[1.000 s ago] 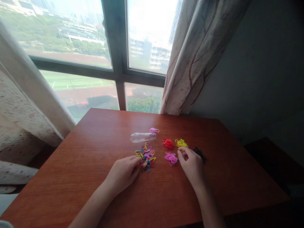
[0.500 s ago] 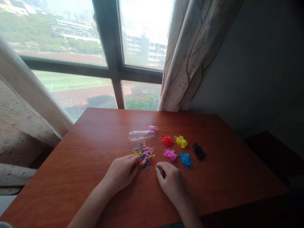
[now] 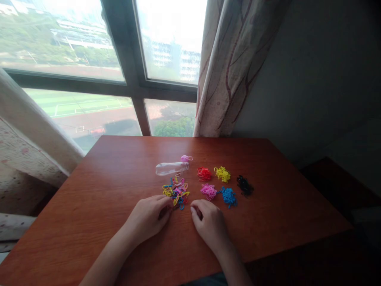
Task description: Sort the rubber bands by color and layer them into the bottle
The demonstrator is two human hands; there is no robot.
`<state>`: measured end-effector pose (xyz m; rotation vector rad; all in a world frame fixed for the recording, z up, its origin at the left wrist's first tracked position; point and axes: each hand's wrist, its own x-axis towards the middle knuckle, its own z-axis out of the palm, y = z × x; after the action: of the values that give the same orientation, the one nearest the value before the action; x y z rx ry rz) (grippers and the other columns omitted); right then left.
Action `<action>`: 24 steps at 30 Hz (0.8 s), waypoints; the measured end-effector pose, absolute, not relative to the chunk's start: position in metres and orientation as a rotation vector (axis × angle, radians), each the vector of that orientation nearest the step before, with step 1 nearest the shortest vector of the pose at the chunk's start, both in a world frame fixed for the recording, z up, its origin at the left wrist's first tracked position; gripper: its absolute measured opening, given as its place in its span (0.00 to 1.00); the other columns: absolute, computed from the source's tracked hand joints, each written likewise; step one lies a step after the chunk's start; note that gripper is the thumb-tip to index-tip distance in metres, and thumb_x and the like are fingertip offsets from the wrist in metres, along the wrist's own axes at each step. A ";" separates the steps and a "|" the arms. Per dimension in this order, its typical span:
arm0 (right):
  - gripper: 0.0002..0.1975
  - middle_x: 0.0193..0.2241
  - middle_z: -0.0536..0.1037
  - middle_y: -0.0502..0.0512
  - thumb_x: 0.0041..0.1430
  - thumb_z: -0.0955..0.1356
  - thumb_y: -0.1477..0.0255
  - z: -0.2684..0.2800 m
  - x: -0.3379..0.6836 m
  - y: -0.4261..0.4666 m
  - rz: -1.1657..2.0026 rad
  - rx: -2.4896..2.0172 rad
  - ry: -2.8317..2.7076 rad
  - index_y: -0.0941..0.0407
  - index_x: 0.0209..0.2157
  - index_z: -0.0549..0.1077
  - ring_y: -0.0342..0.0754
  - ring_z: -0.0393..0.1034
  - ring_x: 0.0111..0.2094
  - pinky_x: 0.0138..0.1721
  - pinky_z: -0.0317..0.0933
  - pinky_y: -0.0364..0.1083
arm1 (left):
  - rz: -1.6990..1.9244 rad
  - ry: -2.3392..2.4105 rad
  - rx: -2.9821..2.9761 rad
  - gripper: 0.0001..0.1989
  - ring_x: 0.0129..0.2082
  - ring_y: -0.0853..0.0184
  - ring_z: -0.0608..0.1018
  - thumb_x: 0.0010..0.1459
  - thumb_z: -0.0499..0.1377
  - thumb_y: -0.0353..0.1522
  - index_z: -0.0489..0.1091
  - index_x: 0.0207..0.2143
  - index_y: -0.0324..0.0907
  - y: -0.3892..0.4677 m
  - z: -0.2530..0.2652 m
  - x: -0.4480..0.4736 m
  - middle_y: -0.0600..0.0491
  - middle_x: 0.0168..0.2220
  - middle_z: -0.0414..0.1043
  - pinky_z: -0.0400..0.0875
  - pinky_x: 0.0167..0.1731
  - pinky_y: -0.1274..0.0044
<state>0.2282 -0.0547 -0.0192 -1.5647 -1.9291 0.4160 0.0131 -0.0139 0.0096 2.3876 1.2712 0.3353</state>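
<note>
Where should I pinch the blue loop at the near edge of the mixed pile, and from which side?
Take the blue loop by its rounded near end, probably with the right hand coming from the right. That end pokes out of the mixed pile toward the person; other loops crowd its far end. The left hand is at the pile's near left edge, leaving the right side freer.

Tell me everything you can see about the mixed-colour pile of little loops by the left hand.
The mixed-colour pile is a loose, low tangle of small thin loops: pink, yellow, blue, red and some dark. The material looks like plastic or rubber, but they're too small to be sure. It lies on the wooden table, nearer the person than the clear bottle. The left hand is at its near-left edge; any grip is hidden.
</note>
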 end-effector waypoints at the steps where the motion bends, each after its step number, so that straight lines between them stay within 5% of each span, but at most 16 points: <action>1: 0.07 0.27 0.75 0.49 0.59 0.64 0.78 -0.019 0.228 -0.055 0.415 -1.566 -1.933 0.54 0.31 0.72 0.45 0.69 0.29 0.31 0.54 0.43 | 0.342 1.272 2.385 0.07 0.33 0.67 0.75 0.60 0.51 0.28 0.69 0.34 0.45 -0.014 0.010 0.013 0.54 0.33 0.75 0.62 0.32 0.78; 24: 0.07 0.27 0.75 0.49 0.60 0.64 0.78 -0.015 0.227 -0.056 0.430 -1.567 -1.967 0.54 0.32 0.72 0.46 0.69 0.31 0.33 0.55 0.43 | 0.336 1.242 2.395 0.09 0.35 0.65 0.78 0.61 0.51 0.28 0.70 0.36 0.45 -0.016 0.012 0.017 0.53 0.35 0.77 0.66 0.35 0.77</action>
<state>0.2274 -0.0559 -0.0154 -1.5671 -1.9671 0.4299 0.0169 -0.0159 0.0121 2.3950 1.2420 0.3361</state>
